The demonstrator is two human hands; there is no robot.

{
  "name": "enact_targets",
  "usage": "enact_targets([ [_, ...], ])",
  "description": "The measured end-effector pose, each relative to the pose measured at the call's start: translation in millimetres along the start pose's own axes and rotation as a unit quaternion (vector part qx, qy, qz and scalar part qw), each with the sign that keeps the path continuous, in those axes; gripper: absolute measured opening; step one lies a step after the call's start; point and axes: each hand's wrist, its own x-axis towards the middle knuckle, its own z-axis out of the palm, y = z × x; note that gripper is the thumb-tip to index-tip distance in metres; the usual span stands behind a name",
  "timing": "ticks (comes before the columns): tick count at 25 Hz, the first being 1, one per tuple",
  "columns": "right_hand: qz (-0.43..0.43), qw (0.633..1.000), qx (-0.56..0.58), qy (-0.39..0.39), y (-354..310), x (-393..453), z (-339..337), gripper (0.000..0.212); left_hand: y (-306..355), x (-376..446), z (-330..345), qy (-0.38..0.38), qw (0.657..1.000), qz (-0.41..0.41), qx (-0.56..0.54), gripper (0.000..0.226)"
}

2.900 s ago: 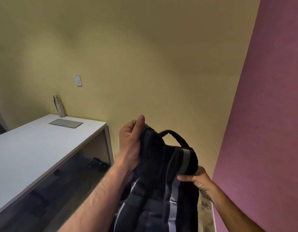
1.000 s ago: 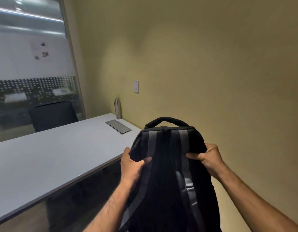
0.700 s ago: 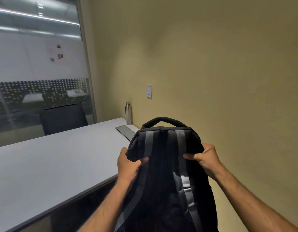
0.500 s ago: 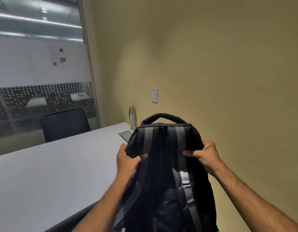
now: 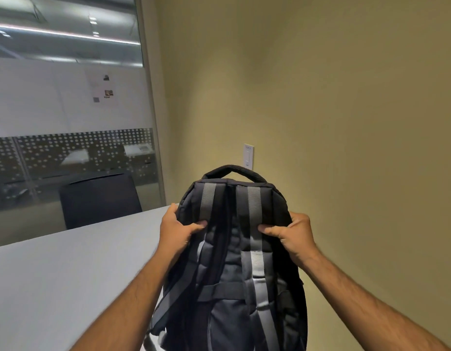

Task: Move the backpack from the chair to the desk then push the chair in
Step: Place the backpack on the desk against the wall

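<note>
I hold a black backpack (image 5: 234, 249) with grey shoulder straps upright in front of me, strap side facing me. My left hand (image 5: 175, 230) grips its upper left side and my right hand (image 5: 291, 235) grips its upper right side, thumbs pressed on the straps. The pack hangs over the right end of the white desk (image 5: 67, 274); whether its bottom touches the desktop is hidden. The chair it came from is out of view.
A dark office chair (image 5: 97, 198) stands at the desk's far side, in front of a dotted glass partition (image 5: 67, 153). A yellow wall with a white switch plate (image 5: 248, 155) rises straight ahead and to the right.
I have turned left and stepped closer to the desk, carrying the backpack over its right end. The pack now covers the metal bottle and the grey desk panel. Both grips are unchanged.
</note>
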Motion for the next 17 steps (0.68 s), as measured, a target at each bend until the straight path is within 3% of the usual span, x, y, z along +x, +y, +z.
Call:
enact_targets([
  [10,0.003,1.000,0.010,0.024,66.5,137.4,37.1,0.033,-10.2,162.7,52.5,0.050,0.985,-0.020,0.165,0.047],
  [17,0.025,0.996,0.000,0.083,117.8,209.0,82.4,0.033,-41.3,284.5,80.8,0.009,0.987,-0.032,0.160,0.044],
])
